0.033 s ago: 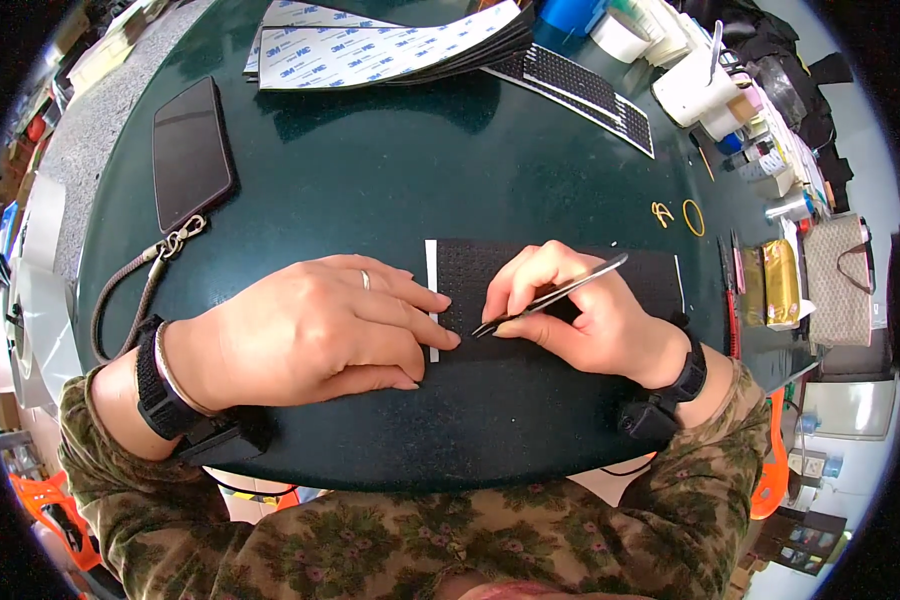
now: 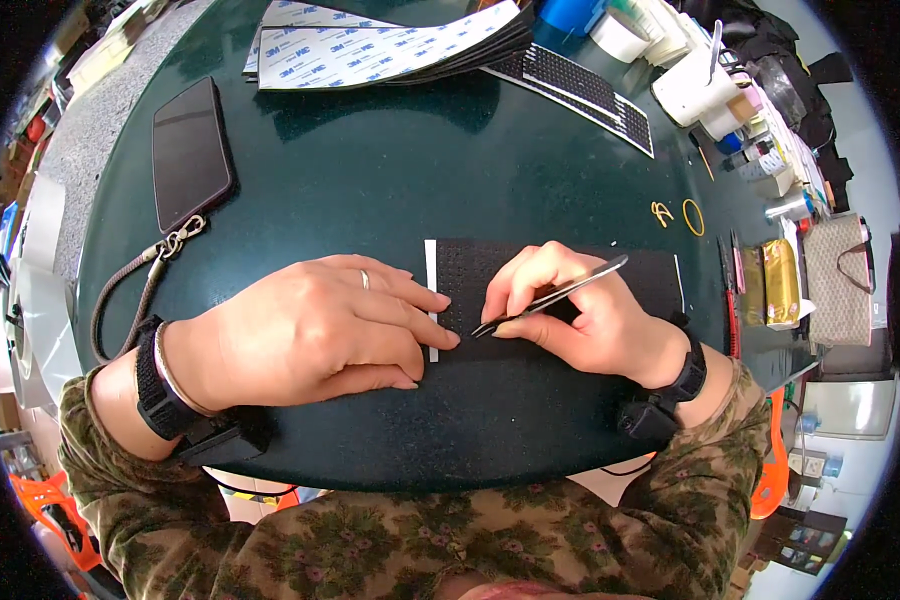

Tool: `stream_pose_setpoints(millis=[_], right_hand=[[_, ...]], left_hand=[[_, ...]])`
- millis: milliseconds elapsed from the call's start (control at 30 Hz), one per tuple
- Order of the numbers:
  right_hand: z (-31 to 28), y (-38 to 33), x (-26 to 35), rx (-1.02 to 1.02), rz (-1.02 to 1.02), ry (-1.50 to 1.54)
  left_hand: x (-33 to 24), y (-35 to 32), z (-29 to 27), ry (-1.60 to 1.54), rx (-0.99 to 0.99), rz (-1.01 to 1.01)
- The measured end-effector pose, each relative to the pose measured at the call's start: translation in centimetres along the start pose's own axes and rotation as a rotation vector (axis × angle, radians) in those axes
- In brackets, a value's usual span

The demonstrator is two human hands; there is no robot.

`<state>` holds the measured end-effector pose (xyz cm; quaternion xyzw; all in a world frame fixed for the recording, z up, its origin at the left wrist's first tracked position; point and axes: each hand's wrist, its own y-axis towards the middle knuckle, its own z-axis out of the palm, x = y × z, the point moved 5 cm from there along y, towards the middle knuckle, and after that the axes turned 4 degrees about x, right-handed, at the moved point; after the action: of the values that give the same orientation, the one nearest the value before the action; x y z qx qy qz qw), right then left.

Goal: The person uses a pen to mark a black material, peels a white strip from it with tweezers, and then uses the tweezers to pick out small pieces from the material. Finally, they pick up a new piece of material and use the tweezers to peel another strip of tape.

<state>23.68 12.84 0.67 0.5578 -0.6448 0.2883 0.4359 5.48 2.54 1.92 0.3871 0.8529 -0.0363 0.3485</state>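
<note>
A black sheet [image 2: 650, 275] of fine dotted material with a white strip [image 2: 431, 260] along its left edge lies on the dark green round table [image 2: 420, 170], close to me. My left hand [image 2: 310, 330] presses flat on the sheet's left end, fingers spread over the white strip. My right hand [image 2: 580, 310] rests on the sheet and pinches slim metal tweezers [image 2: 560, 293]. Their tip points down-left onto the sheet, just right of my left fingertips. Whether the tip holds anything is too small to tell.
A black phone [image 2: 190, 150] with a wrist cord [image 2: 135, 290] lies far left. A stack of white-backed sheets [image 2: 390, 45] and black dotted strips [image 2: 590, 95] sit at the back. Yellow rubber bands [image 2: 692, 215], a white cup [image 2: 695, 85], a gold packet [image 2: 780, 280] and a bag [image 2: 838, 280] crowd the right.
</note>
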Motion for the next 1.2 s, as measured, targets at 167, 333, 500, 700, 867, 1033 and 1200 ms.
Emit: stream_pose_setpoints(millis=[167,333,500,700,867,1033,1200], right_hand=[[-0.1,0.0,-0.1,0.002,0.002,0.018],[0.0,0.0,-0.1,0.005,0.008,0.031],[0.0,0.0,-0.2,0.040,0.008,-0.020],[-0.2,0.0,-0.9,-0.025,0.140,0.181],[0.0,0.0,-0.4,-0.015,0.065,0.072],[-0.1,0.0,-0.5,0.019,0.084,0.024],[-0.5,-0.1,-1.3,-0.071,0.234,0.367]], left_hand=[[0.1,0.0,0.0,-0.018,0.001,-0.017],[0.0,0.1,0.1,-0.014,0.004,0.006],[-0.1,0.0,0.2,0.002,0.022,0.019],[0.0,0.0,0.2,-0.003,0.029,-0.006],[-0.1,0.0,0.2,-0.003,0.024,-0.012],[0.1,0.0,0.3,-0.014,0.019,-0.017],[0.0,0.0,0.2,-0.016,0.019,-0.021]])
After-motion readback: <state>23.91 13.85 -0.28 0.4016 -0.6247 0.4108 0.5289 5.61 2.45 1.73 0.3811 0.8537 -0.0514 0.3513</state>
